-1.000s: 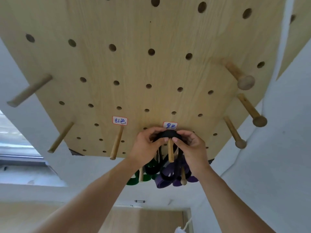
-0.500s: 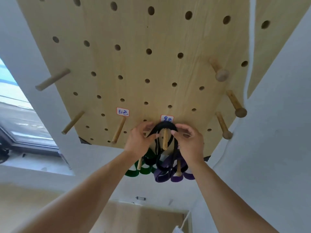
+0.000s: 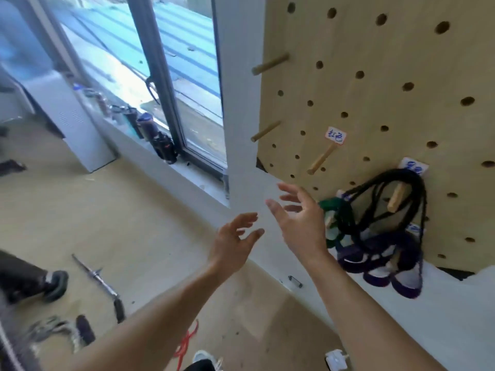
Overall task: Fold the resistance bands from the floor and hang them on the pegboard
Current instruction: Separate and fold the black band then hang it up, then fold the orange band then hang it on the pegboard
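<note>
Both hands released black band [image 3: 385, 207] | left hand [image 3: 233, 242], right hand [image 3: 300, 223]: fingers spread, holding nothing

Black band [image 3: 401, 199] on peg [image 3: 396, 197]; both hands free.

Bottles [image 3: 150, 129] line the windowsill beside a grey cabinet [image 3: 72, 116].

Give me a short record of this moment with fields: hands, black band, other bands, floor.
left hand: open, holds nothing
right hand: open, holds nothing, off the board
black band: hangs on a peg of the pegboard
other bands: green band and purple bands hang lower
floor: red band near the bottom edge
</note>
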A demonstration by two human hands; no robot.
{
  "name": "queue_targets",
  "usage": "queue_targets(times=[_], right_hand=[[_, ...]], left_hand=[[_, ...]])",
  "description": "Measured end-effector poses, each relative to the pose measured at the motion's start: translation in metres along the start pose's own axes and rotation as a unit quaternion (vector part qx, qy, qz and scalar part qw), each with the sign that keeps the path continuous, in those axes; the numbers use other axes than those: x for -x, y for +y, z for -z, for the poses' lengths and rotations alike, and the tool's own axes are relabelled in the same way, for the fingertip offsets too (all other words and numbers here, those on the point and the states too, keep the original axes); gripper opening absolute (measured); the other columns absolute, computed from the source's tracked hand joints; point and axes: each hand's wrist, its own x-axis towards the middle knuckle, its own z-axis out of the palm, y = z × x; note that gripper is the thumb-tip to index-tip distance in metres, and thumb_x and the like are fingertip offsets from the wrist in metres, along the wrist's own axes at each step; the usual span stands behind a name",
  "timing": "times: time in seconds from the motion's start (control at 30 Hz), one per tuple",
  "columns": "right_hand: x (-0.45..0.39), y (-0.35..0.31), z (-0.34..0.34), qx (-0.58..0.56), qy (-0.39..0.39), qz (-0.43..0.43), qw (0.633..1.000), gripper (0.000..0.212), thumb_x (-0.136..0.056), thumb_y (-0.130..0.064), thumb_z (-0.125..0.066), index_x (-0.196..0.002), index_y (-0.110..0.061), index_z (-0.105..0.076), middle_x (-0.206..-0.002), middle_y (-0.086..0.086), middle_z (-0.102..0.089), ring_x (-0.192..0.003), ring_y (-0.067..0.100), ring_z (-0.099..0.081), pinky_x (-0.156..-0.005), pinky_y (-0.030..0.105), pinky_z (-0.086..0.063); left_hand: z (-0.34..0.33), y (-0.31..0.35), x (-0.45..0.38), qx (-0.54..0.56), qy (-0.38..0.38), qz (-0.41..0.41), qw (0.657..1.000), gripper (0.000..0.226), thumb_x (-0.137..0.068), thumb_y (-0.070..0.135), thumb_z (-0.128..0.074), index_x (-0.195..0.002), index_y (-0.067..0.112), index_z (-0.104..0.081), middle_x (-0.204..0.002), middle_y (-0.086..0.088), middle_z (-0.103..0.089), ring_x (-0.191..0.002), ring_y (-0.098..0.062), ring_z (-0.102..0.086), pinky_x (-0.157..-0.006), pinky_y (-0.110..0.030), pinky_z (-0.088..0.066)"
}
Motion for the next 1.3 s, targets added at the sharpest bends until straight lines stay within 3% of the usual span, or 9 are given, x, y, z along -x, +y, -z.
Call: queue_targets(times=[0.2, 0.33, 0.4, 0.6, 0.7, 0.8, 0.97, 1.13, 1.3], right_hand=[[0.038, 0.0, -0.105, 0.039, -0.211, -0.029, 0.976, 0.048, -0.09, -0.034, -0.078, -0.134, -0.033, -0.061, -0.123, -0.01, -0.065, -0.1, 0.001, -0.064, -0.078, 0.013, -0.052], [0.074, 0.022, -0.171, 0.103, -0.305, -0.052, 0.945, 0.053, -0.087, -0.039, -0.079, -0.136, -0.034, -0.061, -0.13, -0.011, -0.066, -0.1, 0.005, -0.067, -0.091, 0.032, -0.058], [0.096, 0.04, -0.202, 0.13, -0.336, -0.075, 0.93, 0.055, -0.086, -0.042, -0.079, -0.138, -0.036, -0.06, -0.135, -0.013, -0.064, -0.101, 0.005, -0.067, -0.09, 0.033, -0.058], [0.178, 0.106, -0.283, 0.17, -0.352, -0.196, 0.899, 0.052, -0.087, -0.034, -0.079, -0.136, -0.027, -0.063, -0.134, -0.004, -0.067, -0.1, 0.015, -0.07, -0.091, 0.028, -0.053], [0.225, 0.149, -0.312, 0.132, -0.32, -0.301, 0.888, 0.047, -0.087, -0.024, -0.078, -0.132, -0.018, -0.066, -0.127, 0.003, -0.071, -0.112, 0.019, -0.068, -0.085, 0.022, -0.045], [0.276, 0.203, -0.331, 0.139, -0.343, -0.377, 0.849, 0.046, -0.088, -0.026, -0.076, -0.133, -0.019, -0.065, -0.125, 0.002, -0.069, -0.114, 0.019, -0.065, -0.085, 0.024, -0.044], [0.323, 0.322, -0.373, 0.158, -0.396, -0.391, 0.816, 0.046, -0.087, -0.031, -0.075, -0.132, -0.023, -0.065, -0.125, -0.001, -0.069, -0.117, 0.018, -0.065, -0.1, 0.035, -0.052], [0.333, 0.457, -0.441, 0.21, -0.446, -0.365, 0.79, 0.048, -0.091, -0.025, -0.071, -0.138, -0.02, -0.06, -0.133, 0.001, -0.066, -0.123, 0.022, -0.062, -0.104, 0.033, -0.049], [0.343, 0.574, -0.54, 0.249, -0.468, -0.305, 0.791, 0.049, -0.088, -0.023, -0.07, -0.136, -0.021, -0.062, -0.134, 0.004, -0.068, -0.127, 0.024, -0.061, -0.106, 0.032, -0.047]], left_hand=[[0.103, -0.082, 0.057, -0.044, 0.097, 0.103, 0.989, 0.035, -0.087, 0.032, -0.078, -0.12, 0.024, -0.071, -0.115, 0.013, -0.073, -0.103, -0.002, -0.068, -0.093, -0.032, -0.058], [0.145, -0.144, 0.095, -0.08, 0.078, 0.185, 0.976, 0.042, -0.088, 0.037, -0.075, -0.128, 0.025, -0.067, -0.124, 0.01, -0.07, -0.107, -0.005, -0.066, -0.098, -0.035, -0.055], [0.157, -0.179, 0.112, -0.092, 0.05, 0.229, 0.968, 0.046, -0.089, 0.038, -0.074, -0.132, 0.025, -0.064, -0.127, 0.011, -0.068, -0.11, -0.006, -0.064, -0.099, -0.033, -0.054], [0.168, -0.283, 0.165, -0.101, -0.058, 0.292, 0.949, 0.041, -0.091, 0.031, -0.072, -0.13, 0.02, -0.066, -0.122, 0.005, -0.071, -0.106, -0.011, -0.068, -0.096, -0.033, -0.055], [0.17, -0.328, 0.181, -0.1, -0.051, 0.33, 0.937, 0.035, -0.091, 0.031, -0.072, -0.124, 0.021, -0.068, -0.115, 0.004, -0.074, -0.102, -0.013, -0.07, -0.096, -0.034, -0.055], [0.159, -0.375, 0.196, -0.112, -0.074, 0.369, 0.92, 0.035, -0.091, 0.031, -0.07, -0.125, 0.024, -0.068, -0.115, 0.007, -0.073, -0.103, -0.011, -0.069, -0.095, -0.034, -0.055], [0.117, -0.472, 0.203, -0.111, -0.069, 0.393, 0.91, 0.031, -0.091, 0.036, -0.072, -0.12, 0.027, -0.069, -0.112, 0.008, -0.072, -0.1, -0.008, -0.067, -0.094, -0.035, -0.056], [0.075, -0.59, 0.204, -0.111, -0.078, 0.394, 0.909, 0.036, -0.091, 0.029, -0.071, -0.127, 0.028, -0.066, -0.122, 0.008, -0.069, -0.109, -0.007, -0.064, -0.099, -0.032, -0.052], [0.053, -0.689, 0.191, -0.134, -0.101, 0.382, 0.909, 0.044, -0.088, 0.033, -0.074, -0.131, 0.031, -0.063, -0.129, 0.01, -0.067, -0.121, -0.007, -0.06, -0.104, -0.032, -0.048]])
